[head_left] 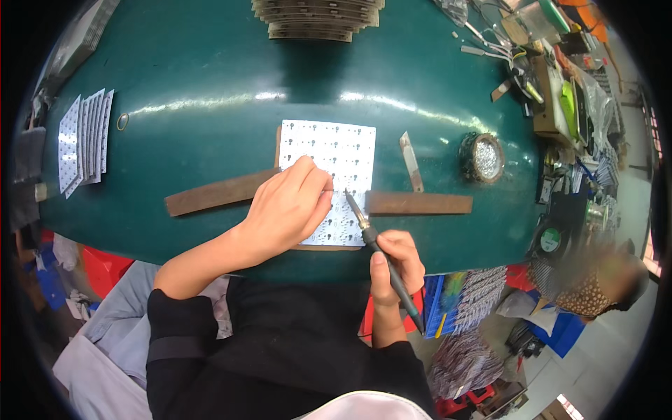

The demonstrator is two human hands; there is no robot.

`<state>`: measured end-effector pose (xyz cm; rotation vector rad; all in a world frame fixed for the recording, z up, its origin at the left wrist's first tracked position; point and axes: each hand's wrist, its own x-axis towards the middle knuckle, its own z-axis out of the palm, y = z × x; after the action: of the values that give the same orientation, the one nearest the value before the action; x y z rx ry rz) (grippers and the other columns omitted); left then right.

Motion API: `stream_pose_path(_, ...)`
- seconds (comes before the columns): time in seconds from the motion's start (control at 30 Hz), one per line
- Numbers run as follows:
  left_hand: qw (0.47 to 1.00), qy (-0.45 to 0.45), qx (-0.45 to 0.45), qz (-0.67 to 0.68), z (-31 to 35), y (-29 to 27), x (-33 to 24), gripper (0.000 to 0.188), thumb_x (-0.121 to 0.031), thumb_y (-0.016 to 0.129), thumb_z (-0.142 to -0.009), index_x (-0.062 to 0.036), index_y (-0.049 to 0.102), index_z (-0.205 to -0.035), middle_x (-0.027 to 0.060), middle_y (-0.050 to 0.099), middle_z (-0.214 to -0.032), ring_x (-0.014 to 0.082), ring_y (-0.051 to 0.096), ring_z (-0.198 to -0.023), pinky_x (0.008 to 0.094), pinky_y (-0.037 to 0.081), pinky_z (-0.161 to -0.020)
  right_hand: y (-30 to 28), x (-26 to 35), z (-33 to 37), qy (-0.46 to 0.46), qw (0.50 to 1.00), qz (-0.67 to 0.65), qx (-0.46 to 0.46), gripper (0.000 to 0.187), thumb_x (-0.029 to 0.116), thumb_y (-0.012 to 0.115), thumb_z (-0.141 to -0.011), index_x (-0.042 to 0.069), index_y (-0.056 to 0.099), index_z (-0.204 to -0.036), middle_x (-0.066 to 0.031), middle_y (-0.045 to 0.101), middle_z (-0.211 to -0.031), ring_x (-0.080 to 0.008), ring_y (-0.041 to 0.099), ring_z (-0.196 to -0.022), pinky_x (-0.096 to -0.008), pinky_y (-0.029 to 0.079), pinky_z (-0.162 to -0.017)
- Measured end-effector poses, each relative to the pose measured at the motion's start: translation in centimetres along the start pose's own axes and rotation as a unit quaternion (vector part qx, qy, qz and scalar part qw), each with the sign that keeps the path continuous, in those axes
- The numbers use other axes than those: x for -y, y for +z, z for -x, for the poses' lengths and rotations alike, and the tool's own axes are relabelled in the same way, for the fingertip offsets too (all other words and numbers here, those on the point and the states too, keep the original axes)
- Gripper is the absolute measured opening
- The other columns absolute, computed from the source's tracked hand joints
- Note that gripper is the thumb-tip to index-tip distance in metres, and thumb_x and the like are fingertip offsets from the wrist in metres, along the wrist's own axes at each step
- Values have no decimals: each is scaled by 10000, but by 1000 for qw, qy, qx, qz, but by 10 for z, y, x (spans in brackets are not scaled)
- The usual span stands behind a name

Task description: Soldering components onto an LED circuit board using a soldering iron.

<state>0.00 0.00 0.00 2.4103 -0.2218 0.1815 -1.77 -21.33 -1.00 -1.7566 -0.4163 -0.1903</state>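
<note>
A white circuit board panel (360,154), dotted with rows of dark spots and small parts, lies on a brown backing board (278,145) in front of me. My right hand (397,264) grips a soldering iron (363,222) by its dark handle, its tip pointing down at the middle right of the panel. Over the panel's left half is my left hand (290,203), fingers pinched close to the iron's tip. Whatever is in that pinch is too small to make out. The hand covers part of the panel.
Brown bars lie left (220,194) and right (420,204) of the panel. A metal strip (411,162) and a round tin (488,158) sit farther right. White panels (87,140) stand at left, stacked boards (315,17) at the back. Tools (518,66) clutter the right; another person (591,280) is beyond.
</note>
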Motion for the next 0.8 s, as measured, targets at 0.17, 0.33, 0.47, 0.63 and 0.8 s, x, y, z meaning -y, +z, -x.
stream_pose_path(0.17, 1000, 2, -30, 0, 2, 4, 0, 121, -37, 681, -830, -51, 582, -899, 79, 535, -852, 251, 615, -708, 367, 485, -596, 6, -3, 3, 12, 1000, 4, 2, 159, 4, 675, -820, -35, 641, -970, -164, 642, -867, -155, 555, -641, -253, 438, -577)
stream_pose_path(0.33, 1000, 14, -27, -6, 1, 6, 1, 121, -45, 686, -822, -49, 588, -893, 80, 540, -844, 255, 611, -701, 365, 483, -591, 5, -6, 4, 7, 1000, 1, 7, 160, 8, 678, -815, -37, 642, -964, -164, 644, -861, -147, 550, -636, -247, 433, -564)
stream_pose_path(0.47, 999, 29, -13, -23, 3, 7, 0, 119, -42, 685, -812, -46, 591, -886, 82, 546, -839, 261, 607, -717, 370, 484, -611, 4, -3, 8, 14, 1000, -1, 4, 157, 7, 678, -807, -34, 643, -955, -167, 642, -851, -161, 563, -648, -256, 439, -557)
stream_pose_path(0.63, 1000, 7, 0, -4, 9, 4, -5, 124, -47, 684, -810, -50, 588, -889, 78, 547, -832, 267, 606, -727, 377, 482, -629, 1, 1, 14, -5, 1000, 20, 7, 157, 9, 676, -801, -36, 641, -948, -174, 637, -839, -192, 589, -677, -267, 451, -559)
stream_pose_path(0.8, 1000, 14, 10, -5, 13, 6, -6, 130, -57, 687, -812, -52, 586, -893, 79, 545, -829, 270, 605, -724, 379, 480, -621, 0, 1, 19, -8, 1000, 17, 8, 160, 14, 677, -796, -39, 640, -942, -175, 635, -836, -198, 593, -678, -267, 451, -558)
